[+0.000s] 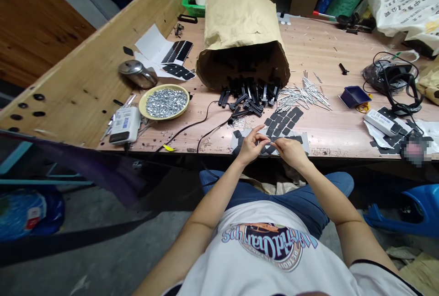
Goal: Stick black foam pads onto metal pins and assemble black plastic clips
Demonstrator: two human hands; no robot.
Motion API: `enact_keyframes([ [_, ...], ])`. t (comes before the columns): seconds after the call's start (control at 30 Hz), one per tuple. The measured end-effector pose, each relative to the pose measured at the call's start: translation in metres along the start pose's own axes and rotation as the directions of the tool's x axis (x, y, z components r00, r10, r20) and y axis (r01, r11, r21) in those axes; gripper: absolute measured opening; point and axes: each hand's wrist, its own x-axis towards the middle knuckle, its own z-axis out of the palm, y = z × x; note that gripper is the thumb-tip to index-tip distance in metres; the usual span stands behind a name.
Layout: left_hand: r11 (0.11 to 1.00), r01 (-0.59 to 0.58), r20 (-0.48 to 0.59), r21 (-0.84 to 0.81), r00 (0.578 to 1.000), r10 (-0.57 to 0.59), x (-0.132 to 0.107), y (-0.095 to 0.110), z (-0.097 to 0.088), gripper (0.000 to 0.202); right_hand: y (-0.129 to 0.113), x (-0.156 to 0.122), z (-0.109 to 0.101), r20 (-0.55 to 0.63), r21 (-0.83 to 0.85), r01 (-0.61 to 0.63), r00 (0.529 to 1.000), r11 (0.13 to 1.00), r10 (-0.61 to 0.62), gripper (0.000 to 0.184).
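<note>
My left hand [253, 146] and my right hand [290, 151] meet at the front edge of the table, thumbs and fingertips pinched together. Whatever sits between the fingertips is too small to make out. Under and around them lie black rounded pads [284, 121], some on a pale sheet [303, 135]. Just beyond, a pile of black plastic parts [254, 97] spills from the mouth of a brown paper sack [242, 17]. Right of that pile, thin metal rods [303, 97] are heaped loosely. Small metal bits [236, 123] are scattered near my left hand.
A yellow bowl [188, 104] of small metal pieces stands left, beside a white box-shaped device [125, 124] and a metal pitcher [137, 74]. Black cables [185, 127] cross the tabletop. Rightward are a dark blue tray [355, 97] and a white box [382, 122]. A wooden board [85, 49] walls the left side.
</note>
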Motion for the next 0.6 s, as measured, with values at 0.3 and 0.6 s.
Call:
enact_keyframes([
  [0.3, 0.973, -0.103, 0.161, 0.205, 0.984, 0.070, -0.001, 0.012, -0.009, 0.047, 0.002, -0.005, 0.001, 0.008, 0.043, 0.031, 0.999, 0.999, -0.031, 0.026],
  [0.6, 0.964, -0.068, 0.230, 0.257, 0.973, 0.008, -0.002, 0.020, -0.009, 0.048, 0.007, -0.007, 0.004, 0.057, 0.220, 0.056, 0.996, 0.974, -0.070, 0.013],
])
